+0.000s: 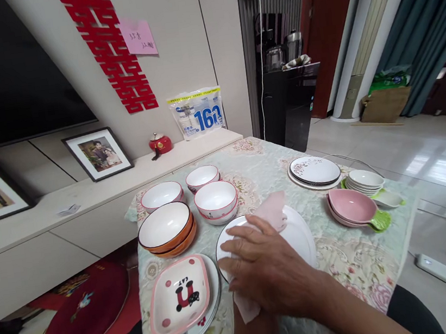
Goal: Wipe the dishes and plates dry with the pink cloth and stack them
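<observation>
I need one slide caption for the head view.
Right hand with a pink cloth on a white plate, bowls nearby.

"Did the left grip show?"
"Not that I could tell — the right grip [261, 266] covered it, along with the middle of the pink cloth [272, 211] and part of the white plate [299, 240]."
"And the forearms [348, 306]?"
"Both were cut off by the bottom edge."
"What about the pink note [135, 33]?"
"Its handwriting was too small to make out."
"Anything else?"
"The black screen [1, 75] ran off the left and top edges — and the stacked plates [213, 287] lay mostly hidden under the cat-patterned dish [174, 299]."
</observation>
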`<act>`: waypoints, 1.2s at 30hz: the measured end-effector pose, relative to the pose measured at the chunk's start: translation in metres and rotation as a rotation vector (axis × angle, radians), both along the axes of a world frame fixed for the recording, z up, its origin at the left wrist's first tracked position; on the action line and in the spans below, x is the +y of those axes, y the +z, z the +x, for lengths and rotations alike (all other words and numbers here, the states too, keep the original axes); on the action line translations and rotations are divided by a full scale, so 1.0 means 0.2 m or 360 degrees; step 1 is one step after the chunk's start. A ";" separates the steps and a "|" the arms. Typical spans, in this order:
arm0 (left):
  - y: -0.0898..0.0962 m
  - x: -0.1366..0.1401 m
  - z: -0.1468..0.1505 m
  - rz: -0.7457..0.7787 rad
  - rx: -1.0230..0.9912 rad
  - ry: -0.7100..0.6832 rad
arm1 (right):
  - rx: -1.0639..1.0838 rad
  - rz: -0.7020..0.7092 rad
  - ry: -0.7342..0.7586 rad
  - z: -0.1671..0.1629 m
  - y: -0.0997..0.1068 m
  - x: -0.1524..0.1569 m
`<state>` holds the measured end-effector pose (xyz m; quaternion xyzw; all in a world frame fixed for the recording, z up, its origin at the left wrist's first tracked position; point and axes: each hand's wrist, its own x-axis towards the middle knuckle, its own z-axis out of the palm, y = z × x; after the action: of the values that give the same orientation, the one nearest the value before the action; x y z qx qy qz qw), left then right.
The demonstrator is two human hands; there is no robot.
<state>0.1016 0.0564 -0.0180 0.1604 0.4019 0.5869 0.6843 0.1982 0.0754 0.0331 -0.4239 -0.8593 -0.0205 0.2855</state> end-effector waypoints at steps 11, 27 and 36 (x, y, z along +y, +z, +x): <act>-0.02 0.03 -0.04 0.0055 -0.0332 -0.0214 | 0.0019 0.0039 -0.0717 0.24 -0.11 0.13; -0.08 0.03 -0.04 0.0218 -0.0384 -0.0298 | 0.0756 -0.0330 -0.0632 0.31 -0.14 0.18; -0.06 0.04 -0.05 0.0231 -0.0322 -0.0278 | 0.1732 -0.0729 -0.0567 0.36 -0.14 0.20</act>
<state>0.0920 0.0635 -0.0300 0.1839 0.2720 0.5657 0.7564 0.2694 0.1154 0.0045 -0.5612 -0.4889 0.3365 0.5769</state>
